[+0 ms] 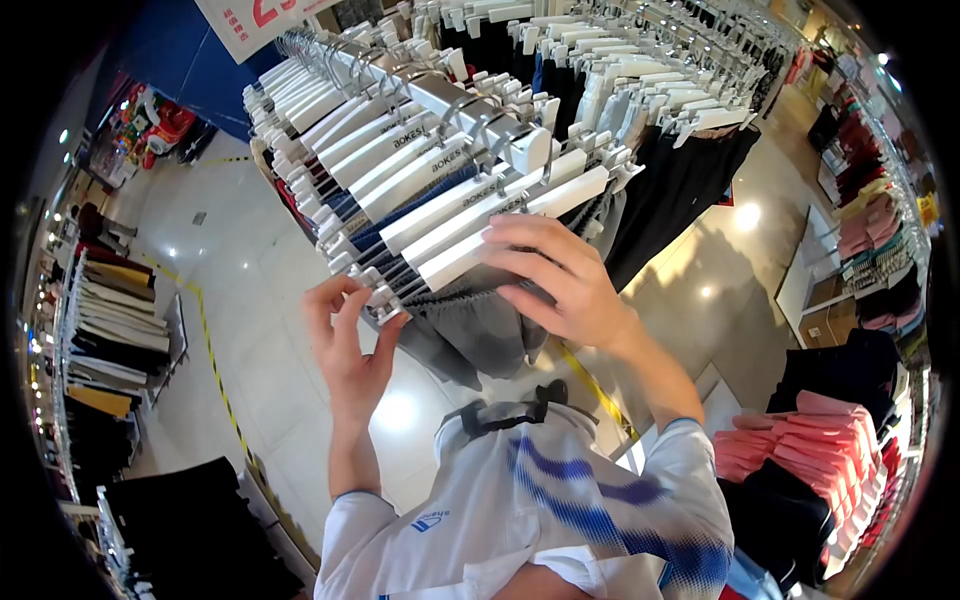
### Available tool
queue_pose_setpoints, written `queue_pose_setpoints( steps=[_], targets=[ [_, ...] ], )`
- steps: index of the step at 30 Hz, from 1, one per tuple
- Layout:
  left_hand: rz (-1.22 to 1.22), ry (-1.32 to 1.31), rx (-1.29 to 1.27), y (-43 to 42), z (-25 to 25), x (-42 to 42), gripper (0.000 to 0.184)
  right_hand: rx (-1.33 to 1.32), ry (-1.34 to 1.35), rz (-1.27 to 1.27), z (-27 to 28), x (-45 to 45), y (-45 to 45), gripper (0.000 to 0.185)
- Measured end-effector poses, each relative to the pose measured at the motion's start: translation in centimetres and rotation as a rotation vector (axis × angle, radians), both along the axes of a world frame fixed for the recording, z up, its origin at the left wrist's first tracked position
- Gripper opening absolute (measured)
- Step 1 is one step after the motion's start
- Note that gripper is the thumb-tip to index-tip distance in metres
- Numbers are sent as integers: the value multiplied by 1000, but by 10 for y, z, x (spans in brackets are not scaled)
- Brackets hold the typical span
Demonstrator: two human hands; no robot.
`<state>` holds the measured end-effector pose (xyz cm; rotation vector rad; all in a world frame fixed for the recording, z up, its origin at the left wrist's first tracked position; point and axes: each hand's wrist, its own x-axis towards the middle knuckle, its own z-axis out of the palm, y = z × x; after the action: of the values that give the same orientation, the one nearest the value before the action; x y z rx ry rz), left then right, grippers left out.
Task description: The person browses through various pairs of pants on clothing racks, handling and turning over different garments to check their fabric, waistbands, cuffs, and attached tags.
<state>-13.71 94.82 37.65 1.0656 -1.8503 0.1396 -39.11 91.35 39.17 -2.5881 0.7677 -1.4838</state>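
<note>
1. Clothing shop interior: pale, glossy tiled floor (225, 215), crossed by yellow-and-black tape (212, 365), with garment racks at both sides.
2. Far left: one rack of trousers (120, 320), in white, grey, black and tan.
3. Lower left: one row of black garments (195, 530), hung closely together.
4. Left hand (350, 345): grip closed in a pinch, thumb and bent fingers on a clip (381, 297) at the left end of the front of the row.
5. Centre: one front hanger (452, 263), white, nearest the wearer, tilted upward to the right; its right part is covered by the right hand.
6. Grey garment (465, 325): gathered waist, hanging just below the front hanger, between the two hands.
7. Behind it: many white hangers (385, 150), several lettered "BOKES", hooked along a metal rail (440, 95).
8. Right hand (565, 280): fingers curved over the front hanger, touching it, thumb lower by the waistband; cannot tell whether this grip is closed, the palm side being hidden.
9. Right of centre: black trousers (680, 190), hanging from a neighbouring rack.
10. Lower right: stacked-looking pink garments (815, 440), beside dark ones.
</note>
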Motion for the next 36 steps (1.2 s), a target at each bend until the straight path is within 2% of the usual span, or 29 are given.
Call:
queue_pose_setpoints(
  steps=[4,9,11,15,19,21,23,25,28,32,35,36],
  targets=[
    [-52,-41,-22,-7,1,8,44,15,-114,-105,-3,7,5,30],
    [-116,-18,-19,-10,1,13,42,-51,-117,-270,2,-3,20,28],
    [-107,-12,-22,-11,2,12,41,11,-167,-444,1,-17,20,31],
    [-79,22,-31,-9,-2,8,41,46,-85,-554,5,-48,-3,45],
    [-11,74,-38,-6,-9,-1,41,-50,209,-508,7,-84,-39,44],
    [68,121,-28,-4,-16,-10,40,-60,254,-424,15,-95,-47,43],
    [154,128,-31,0,-18,-20,40,-75,247,-391,17,-100,-53,42],
    [209,136,-63,2,-25,-28,42,-87,225,-240,17,-111,-66,42],
    [359,118,-112,8,-39,-43,55,-138,201,-130,13,-124,-77,45],
    [479,276,63,27,-69,-60,63,-240,152,-133,-9,-131,-88,41],
    [411,408,234,31,-100,-59,55,-290,128,-100,-7,-121,-83,40],
    [420,442,356,33,-102,-63,47,-287,110,-106,-8,-120,-84,40]
  ],
)
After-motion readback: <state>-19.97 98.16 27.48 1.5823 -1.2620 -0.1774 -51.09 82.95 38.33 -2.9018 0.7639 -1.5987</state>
